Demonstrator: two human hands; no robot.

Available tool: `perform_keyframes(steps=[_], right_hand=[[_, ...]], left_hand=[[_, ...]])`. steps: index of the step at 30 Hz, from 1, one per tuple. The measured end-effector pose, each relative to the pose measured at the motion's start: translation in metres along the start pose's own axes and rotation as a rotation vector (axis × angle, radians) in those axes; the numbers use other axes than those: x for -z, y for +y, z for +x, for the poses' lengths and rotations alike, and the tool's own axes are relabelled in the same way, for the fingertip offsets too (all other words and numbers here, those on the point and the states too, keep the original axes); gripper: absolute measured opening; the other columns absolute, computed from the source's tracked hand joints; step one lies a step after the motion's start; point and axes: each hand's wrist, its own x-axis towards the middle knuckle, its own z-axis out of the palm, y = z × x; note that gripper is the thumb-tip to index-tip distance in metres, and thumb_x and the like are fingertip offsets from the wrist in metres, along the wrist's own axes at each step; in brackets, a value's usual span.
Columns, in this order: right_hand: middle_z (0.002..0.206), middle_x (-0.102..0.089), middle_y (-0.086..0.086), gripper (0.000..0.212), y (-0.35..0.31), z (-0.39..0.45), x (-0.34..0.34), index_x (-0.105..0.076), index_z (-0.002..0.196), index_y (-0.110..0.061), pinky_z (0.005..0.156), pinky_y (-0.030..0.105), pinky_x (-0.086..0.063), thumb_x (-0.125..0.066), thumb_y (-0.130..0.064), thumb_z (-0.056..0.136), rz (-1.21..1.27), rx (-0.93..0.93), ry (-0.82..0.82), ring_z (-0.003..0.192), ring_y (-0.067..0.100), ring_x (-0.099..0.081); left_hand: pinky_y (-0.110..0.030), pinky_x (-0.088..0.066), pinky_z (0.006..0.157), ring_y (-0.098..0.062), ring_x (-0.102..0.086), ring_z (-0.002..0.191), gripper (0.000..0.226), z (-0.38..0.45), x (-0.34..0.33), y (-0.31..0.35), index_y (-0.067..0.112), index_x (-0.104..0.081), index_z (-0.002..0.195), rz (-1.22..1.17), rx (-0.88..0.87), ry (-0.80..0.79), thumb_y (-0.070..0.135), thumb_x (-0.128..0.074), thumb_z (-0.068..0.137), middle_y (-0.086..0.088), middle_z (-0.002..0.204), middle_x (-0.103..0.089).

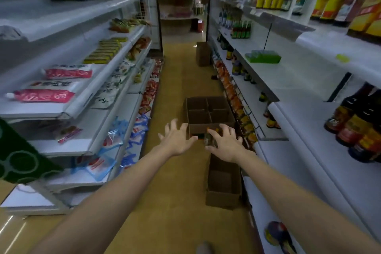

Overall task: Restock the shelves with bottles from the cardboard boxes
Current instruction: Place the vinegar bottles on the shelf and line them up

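I stand in a shop aisle with both arms stretched forward. My left hand and my right hand have their fingers spread and hold nothing. Between and just beyond them, bottles with orange caps show in a partly hidden box on the floor. Behind it lies an open cardboard box with dividers and no bottles in its cells. Another open cardboard box lies below my right wrist against the right shelving. Dark sauce bottles stand on the right shelf.
White shelving runs down both sides of the yellow floor. The left shelves carry pouches and packets. A tall closed carton stands farther down the aisle on the right. Green packs lie on an upper right shelf.
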Motion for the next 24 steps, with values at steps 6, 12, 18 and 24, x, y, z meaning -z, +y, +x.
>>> perform_keyframes(steps=[6, 12, 18, 24], right_hand=[[0.158, -0.004, 0.006, 0.072, 0.008, 0.133, 0.008, -0.008, 0.153, -0.030, 0.113, 0.056, -0.014, -0.046, -0.052, 0.095, 0.139, -0.008, 0.012, 0.144, 0.031, -0.005], [0.158, -0.008, 0.006, 0.075, 0.028, 0.241, 0.018, -0.005, 0.153, -0.028, 0.114, 0.056, -0.015, -0.046, -0.052, 0.095, 0.246, -0.066, -0.014, 0.145, 0.031, -0.007], [0.158, -0.004, 0.005, 0.073, 0.056, 0.318, 0.003, -0.009, 0.153, -0.029, 0.112, 0.055, -0.017, -0.045, -0.054, 0.095, 0.298, -0.193, -0.048, 0.144, 0.032, -0.006], [0.157, -0.007, 0.006, 0.074, 0.089, 0.383, -0.005, -0.011, 0.152, -0.026, 0.112, 0.054, -0.018, -0.046, -0.055, 0.094, 0.319, -0.451, -0.046, 0.143, 0.033, -0.008]], left_hand=[[-0.059, -0.019, 0.113, -0.039, -0.008, 0.144, 0.077, 0.127, 0.009, -0.013, 0.023, -0.019, 0.150, 0.053, 0.041, -0.048, 0.059, -0.049, 0.089, -0.013, 0.157, -0.002], [-0.061, -0.013, 0.113, -0.037, -0.001, 0.145, 0.079, 0.242, 0.027, -0.006, 0.026, -0.018, 0.151, 0.179, 0.021, -0.132, 0.064, -0.046, 0.088, -0.009, 0.158, 0.004], [-0.064, -0.005, 0.112, -0.036, 0.000, 0.144, 0.073, 0.340, 0.004, 0.009, 0.031, -0.020, 0.150, 0.232, -0.100, -0.220, 0.061, -0.048, 0.089, -0.007, 0.158, 0.002], [-0.062, -0.006, 0.113, -0.034, -0.002, 0.144, 0.072, 0.451, -0.024, 0.027, 0.031, -0.023, 0.149, 0.209, -0.294, -0.340, 0.058, -0.051, 0.088, -0.003, 0.157, 0.001]])
